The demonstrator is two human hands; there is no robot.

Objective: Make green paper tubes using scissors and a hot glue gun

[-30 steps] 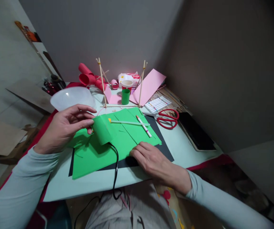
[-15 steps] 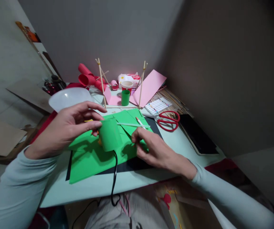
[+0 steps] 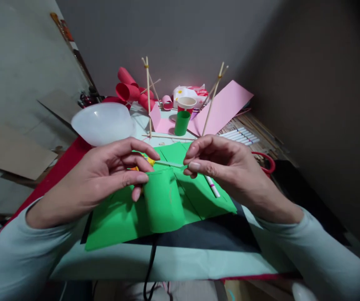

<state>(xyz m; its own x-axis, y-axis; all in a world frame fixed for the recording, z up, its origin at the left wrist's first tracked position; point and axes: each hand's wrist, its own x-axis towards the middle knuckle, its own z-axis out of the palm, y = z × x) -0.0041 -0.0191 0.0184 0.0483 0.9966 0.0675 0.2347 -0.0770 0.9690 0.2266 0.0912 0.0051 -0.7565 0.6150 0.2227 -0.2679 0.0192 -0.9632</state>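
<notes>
My left hand (image 3: 105, 179) grips a rolled green paper tube (image 3: 164, 202) by its upper left edge, thumb in front. My right hand (image 3: 224, 167) is closed in a pinch just right of the tube's top. A small greenish bit shows at its fingertips, too little to make out. Behind the left fingers is a yellow-orange glue gun (image 3: 150, 161), partly hidden. A pale glue stick (image 3: 169, 164) sticks out of it toward my right fingertips; whether they touch it is unclear. Green paper sheets (image 3: 114, 230) lie beneath, with a white marker (image 3: 213, 187) on them.
A black cable (image 3: 150, 267) hangs over the table's front edge. Behind stand a small green tube (image 3: 182, 123), a paper cup (image 3: 186, 102) and a wooden stick frame (image 3: 148, 96). A white bowl (image 3: 101, 123) is left; red-handled scissors (image 3: 269, 161) and markers (image 3: 241, 136) are right.
My right hand has risen from over the green sheets to beside the tube's top, its fingers now pinched. The left hand still holds the tube. The whole view has shifted.
</notes>
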